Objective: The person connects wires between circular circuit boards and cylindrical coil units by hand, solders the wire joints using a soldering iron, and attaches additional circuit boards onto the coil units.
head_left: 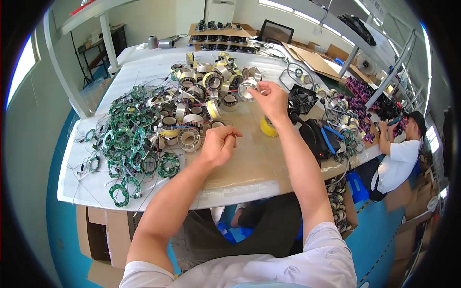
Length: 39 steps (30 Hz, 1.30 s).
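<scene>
Between the thumb and fingers of my right hand (273,102) is a silver metal ring (248,90), raised at the right edge of the pile of motor parts. My left hand (220,145) hovers over the brown cardboard, its fingers loosely curled and nothing visible in them. Close by it lies a ring-shaped part (189,139) with a slotted inner rim. Many similar silver rings (193,119), some wrapped in yellow tape, are heaped beyond. To their left spreads a tangled pile of green ring-shaped circuit boards (126,139) with thin wires.
Right of my right forearm sit a yellow tape roll (268,127), a black fan (302,99) and blue-handled pliers (331,138). More wired parts (343,122) lie beyond. A co-worker (401,153) works at the far right. Trays of black parts (218,36) stand at the back.
</scene>
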Available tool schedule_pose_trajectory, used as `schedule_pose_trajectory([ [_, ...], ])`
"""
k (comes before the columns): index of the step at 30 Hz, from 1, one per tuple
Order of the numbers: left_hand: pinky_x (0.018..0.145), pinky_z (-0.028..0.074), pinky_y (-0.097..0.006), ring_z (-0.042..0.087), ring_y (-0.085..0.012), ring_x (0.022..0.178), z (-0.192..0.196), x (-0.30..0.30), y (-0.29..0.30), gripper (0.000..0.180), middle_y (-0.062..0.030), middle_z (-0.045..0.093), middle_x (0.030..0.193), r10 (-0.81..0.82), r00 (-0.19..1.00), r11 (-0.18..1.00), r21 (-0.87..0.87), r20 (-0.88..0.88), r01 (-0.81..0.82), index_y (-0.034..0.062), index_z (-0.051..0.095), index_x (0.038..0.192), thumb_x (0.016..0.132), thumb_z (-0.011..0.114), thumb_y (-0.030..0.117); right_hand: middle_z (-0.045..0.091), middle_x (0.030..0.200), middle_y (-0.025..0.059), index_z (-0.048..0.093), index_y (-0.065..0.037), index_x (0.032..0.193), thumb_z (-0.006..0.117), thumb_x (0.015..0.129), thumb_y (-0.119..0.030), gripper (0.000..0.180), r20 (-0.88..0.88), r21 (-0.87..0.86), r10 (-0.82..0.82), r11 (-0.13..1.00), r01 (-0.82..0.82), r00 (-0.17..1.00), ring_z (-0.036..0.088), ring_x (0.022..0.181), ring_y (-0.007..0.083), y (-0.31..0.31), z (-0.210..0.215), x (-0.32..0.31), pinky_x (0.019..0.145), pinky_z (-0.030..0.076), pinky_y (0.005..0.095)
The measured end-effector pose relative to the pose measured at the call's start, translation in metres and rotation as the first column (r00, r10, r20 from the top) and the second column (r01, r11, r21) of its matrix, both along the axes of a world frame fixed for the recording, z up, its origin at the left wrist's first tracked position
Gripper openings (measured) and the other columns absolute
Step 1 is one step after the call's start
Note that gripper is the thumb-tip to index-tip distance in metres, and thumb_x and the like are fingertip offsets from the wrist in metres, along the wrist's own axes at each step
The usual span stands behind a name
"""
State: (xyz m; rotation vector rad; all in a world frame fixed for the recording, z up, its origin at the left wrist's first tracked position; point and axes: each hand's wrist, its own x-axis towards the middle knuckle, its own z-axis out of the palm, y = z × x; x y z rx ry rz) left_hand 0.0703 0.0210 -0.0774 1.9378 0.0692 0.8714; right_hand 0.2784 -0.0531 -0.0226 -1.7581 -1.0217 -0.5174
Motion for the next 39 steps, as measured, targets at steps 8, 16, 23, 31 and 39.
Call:
schedule_pose_trajectory([
  [8,0.054,0.044,-0.026,0.054,-0.0086,0.057,-0.006,0.002,0.001,0.031,-0.0049,0.062,0.065,0.043,0.999,0.999,-0.01,0.032,-0.043,-0.0043,0.07,0.094,0.085,0.041,-0.001,0.067,0.087,0.0071,0.061,0.001,0.1,0.087,0.076,-0.013,0.038,-0.095,0.156,0.068,0.986,-0.053,0.993,0.065,0.066,0.0092,-0.04,-0.025,-0.033,0.059,0.054,0.0235],
  [16,0.039,0.025,-0.02,0.038,-0.0014,0.044,0.019,-0.003,-0.006,0.041,-0.0115,0.074,0.089,0.021,0.996,0.861,-0.504,-0.088,-0.063,-0.0053,0.06,0.13,0.102,0.054,0.024,0.063,0.119,0.0146,0.054,-0.001,0.103,0.08,0.074,0.006,0.039,-0.204,0.421,0.699,0.695,-0.583,0.686,0.068,0.093,0.0159,-0.049,-0.053,-0.042,0.079,0.059,0.028],
  [23,0.098,0.05,-0.035,0.064,-0.022,0.112,0.009,0.0,0.002,0.063,-0.0192,0.065,0.125,-0.17,0.985,0.845,-0.514,0.002,0.147,-0.011,0.049,0.139,0.089,0.076,0.015,0.066,0.112,0.0117,0.054,0.0,0.109,0.078,0.076,0.006,0.041,-0.306,0.298,0.749,0.662,-0.688,0.588,0.067,0.102,0.0165,-0.055,-0.057,-0.037,0.087,0.057,0.0309],
  [31,0.082,0.056,-0.031,0.068,-0.0142,0.093,0.004,0.018,-0.017,0.065,-0.011,0.073,0.106,0.151,0.988,0.983,-0.101,-0.014,-0.152,-0.007,0.063,0.127,0.074,0.089,0.021,0.07,0.107,0.0075,0.06,-0.003,0.127,0.075,0.077,0.002,0.052,-0.229,0.051,0.635,0.765,-0.643,0.738,0.07,0.093,0.0165,-0.074,-0.039,-0.025,0.079,0.057,0.0292],
  [39,0.077,0.058,-0.037,0.071,-0.0281,0.089,-0.004,0.002,-0.022,0.065,-0.016,0.069,0.114,0.43,0.896,0.786,0.442,0.11,-0.432,0.0004,0.063,0.124,0.069,0.088,0.024,0.065,0.128,0.0142,0.057,0.0,0.137,0.088,0.072,-0.04,0.082,-0.353,-0.087,0.643,0.7,-0.708,0.679,0.065,0.1,0.0169,-0.067,-0.043,-0.033,0.086,0.053,0.0302],
])
